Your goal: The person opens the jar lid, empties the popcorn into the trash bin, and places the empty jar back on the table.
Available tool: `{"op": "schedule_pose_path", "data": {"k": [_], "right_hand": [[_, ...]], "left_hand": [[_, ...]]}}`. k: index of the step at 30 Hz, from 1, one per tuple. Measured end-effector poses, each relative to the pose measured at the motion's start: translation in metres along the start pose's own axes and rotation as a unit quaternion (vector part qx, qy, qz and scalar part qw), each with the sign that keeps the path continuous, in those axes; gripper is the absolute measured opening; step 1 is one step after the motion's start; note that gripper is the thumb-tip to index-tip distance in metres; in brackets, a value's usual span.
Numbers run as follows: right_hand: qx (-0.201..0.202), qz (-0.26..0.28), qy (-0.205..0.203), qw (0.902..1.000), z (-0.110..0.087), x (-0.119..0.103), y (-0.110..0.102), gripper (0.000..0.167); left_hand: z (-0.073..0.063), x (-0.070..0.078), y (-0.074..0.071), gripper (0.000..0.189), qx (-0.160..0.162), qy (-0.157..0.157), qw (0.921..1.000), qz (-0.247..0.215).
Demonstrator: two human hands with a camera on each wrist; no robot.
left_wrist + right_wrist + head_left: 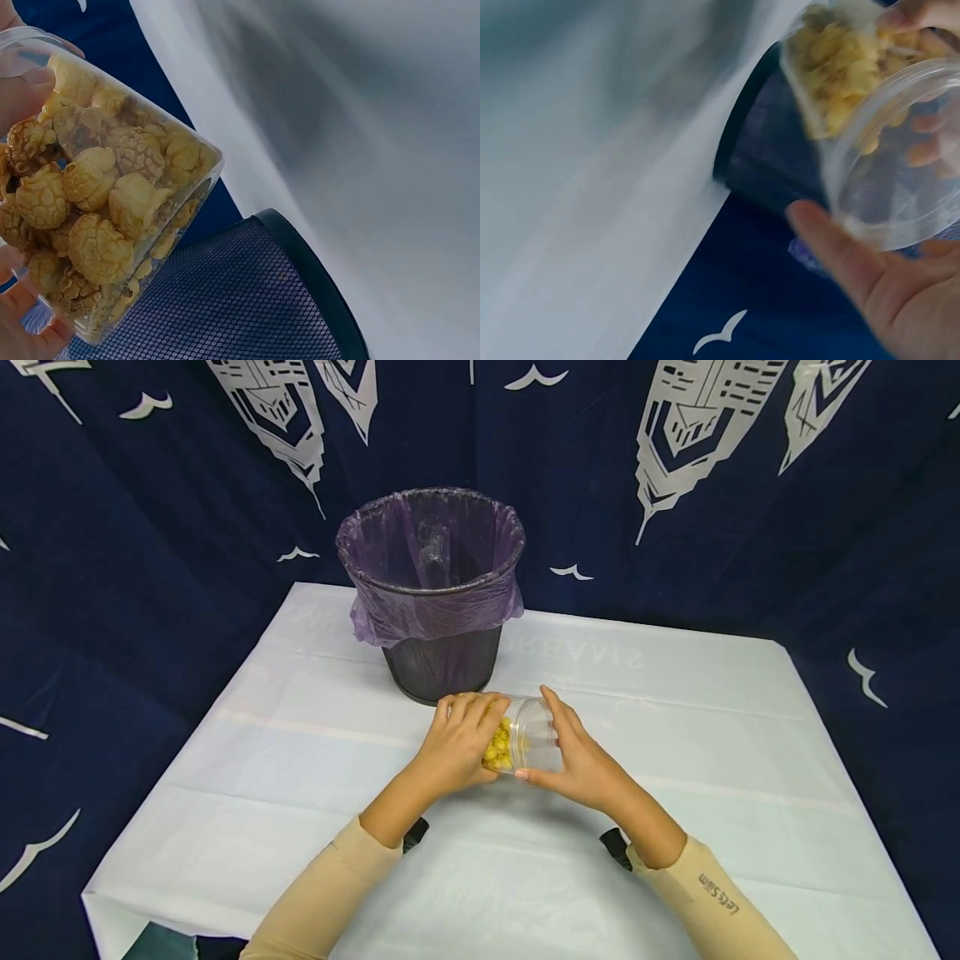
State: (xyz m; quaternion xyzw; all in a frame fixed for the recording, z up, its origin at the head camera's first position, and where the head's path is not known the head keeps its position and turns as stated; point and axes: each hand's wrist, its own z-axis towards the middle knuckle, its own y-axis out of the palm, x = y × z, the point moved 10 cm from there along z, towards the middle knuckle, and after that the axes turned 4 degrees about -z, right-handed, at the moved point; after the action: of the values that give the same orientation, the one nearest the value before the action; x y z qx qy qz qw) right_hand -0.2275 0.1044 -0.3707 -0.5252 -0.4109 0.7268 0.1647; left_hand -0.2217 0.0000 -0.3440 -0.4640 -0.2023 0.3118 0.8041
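Note:
A clear plastic jar (498,747) of yellow popcorn (90,180) lies sideways between the two hands, in front of the bin. My left hand (459,745) grips the jar's filled end, fingers over the top and thumb underneath. At the other end is a clear round lid (900,157), see-through, with a thick rim. Around that lid my right hand (581,768) is spread, thumb and fingers straight on opposite sides. In the right wrist view its thumb (836,251) points away from the rim; the fingers are partly hidden behind the lid.
Behind the jar stands a black mesh bin (442,668) lined with a purple bag (438,618). White cloth (675,710) covers the table. A dark blue curtain (585,493) with white prints hangs at the back. Something dark green (160,942) shows at the front left edge.

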Motion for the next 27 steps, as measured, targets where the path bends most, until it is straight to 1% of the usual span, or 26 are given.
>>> {"op": "schedule_pose_path", "data": {"k": [5, 7, 9, 11, 15, 17, 24, 27], "right_hand": [[0.010, 0.014, 0.070, 0.9974, 0.0014, 0.0042, 0.0004, 0.104], [0.014, 0.019, 0.089, 0.9958, 0.0022, 0.0055, 0.0002, 0.106], [0.018, 0.022, 0.099, 0.9947, 0.0029, 0.0064, -0.0002, 0.106], [0.026, 0.030, 0.097, 0.9945, 0.0039, 0.0061, -0.0016, 0.104], [0.045, 0.050, 0.074, 0.9950, 0.0055, 0.0034, -0.0044, 0.098], [0.050, 0.054, 0.063, 0.9953, 0.0061, 0.0024, -0.0049, 0.096], [0.049, 0.059, 0.050, 0.9958, 0.0064, 0.0045, -0.0023, 0.093], [0.043, 0.068, 0.047, 0.9957, 0.0070, 0.0062, -0.0004, 0.093]], "left_hand": [[-0.0001, 0.0020, 0.0003, 0.098, 0.003, 0.003, 1.0000, -0.007], [-0.0001, 0.0025, -0.0002, 0.098, 0.006, 0.004, 0.9999, -0.011], [0.0002, 0.0029, -0.0010, 0.098, 0.008, 0.006, 0.9999, -0.013], [0.0005, 0.0037, -0.0017, 0.098, 0.010, 0.010, 0.9997, -0.021], [0.0011, 0.0045, -0.0025, 0.099, 0.012, 0.016, 0.9990, -0.039], [0.0013, 0.0044, -0.0025, 0.099, 0.011, 0.016, 0.9990, -0.041], [0.0021, 0.0047, -0.0024, 0.100, 0.005, 0.011, 0.9995, -0.031], [0.0024, 0.0055, -0.0028, 0.098, 0.008, 0.009, 0.9995, -0.028]]}}
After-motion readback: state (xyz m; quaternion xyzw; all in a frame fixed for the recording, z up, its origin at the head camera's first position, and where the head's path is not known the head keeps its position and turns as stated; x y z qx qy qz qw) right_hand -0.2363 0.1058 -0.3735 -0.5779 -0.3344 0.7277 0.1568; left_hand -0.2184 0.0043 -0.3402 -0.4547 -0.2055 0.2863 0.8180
